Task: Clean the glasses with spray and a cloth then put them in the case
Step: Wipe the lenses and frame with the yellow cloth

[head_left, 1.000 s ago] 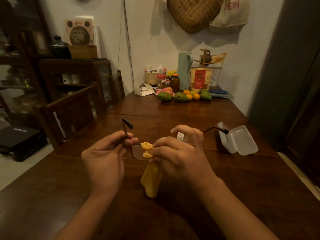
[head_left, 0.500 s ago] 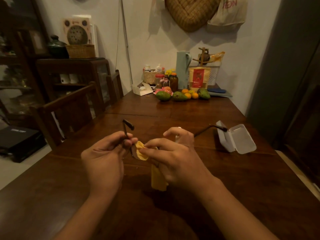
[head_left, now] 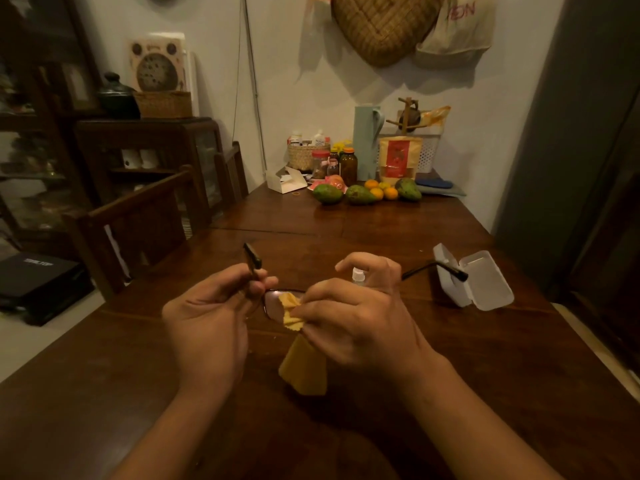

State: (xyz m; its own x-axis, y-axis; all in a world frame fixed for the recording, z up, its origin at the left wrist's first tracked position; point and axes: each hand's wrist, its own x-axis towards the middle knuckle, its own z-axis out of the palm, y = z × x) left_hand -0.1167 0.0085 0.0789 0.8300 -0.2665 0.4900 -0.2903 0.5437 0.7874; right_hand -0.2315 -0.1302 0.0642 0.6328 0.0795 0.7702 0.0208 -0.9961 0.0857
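A pair of thin, dark-framed glasses (head_left: 273,306) with rounded rectangular lenses is held above a dark, glossy wooden table (head_left: 346,230), between the two hands at the near centre. The left hand (head_left: 211,327) is curled, thumb and fingertips pinching the frame at its left corner, where the hinge meets the lens. The left temple arm sticks up and away from that pinch, ending in a thicker dark tip. The right hand (head_left: 360,323) grips a soft yellow cloth (head_left: 304,368) with a pinked, zigzag edge. Its thumb and fingers bunch the upper part of the cloth against the left lens, just beside the left hand's pinch. The rest of the cloth hangs in a smooth folded flap below the hand, toward the near side of the table. The right lens is hidden behind the right hand. The slim right temple arm reaches out past the knuckles to the right.

The white top of a small clear spray bottle (head_left: 358,274) shows just behind the right hand; whether it stands on the table or touches the fingers cannot be told. To the right lies a white, matte plastic case (head_left: 485,285) with rounded corners, hinged open, its lid tipped back. The tip of the right temple arm shows in front of it.

At the far end of the table sit green avocados (head_left: 327,194) and small oranges (head_left: 381,192).
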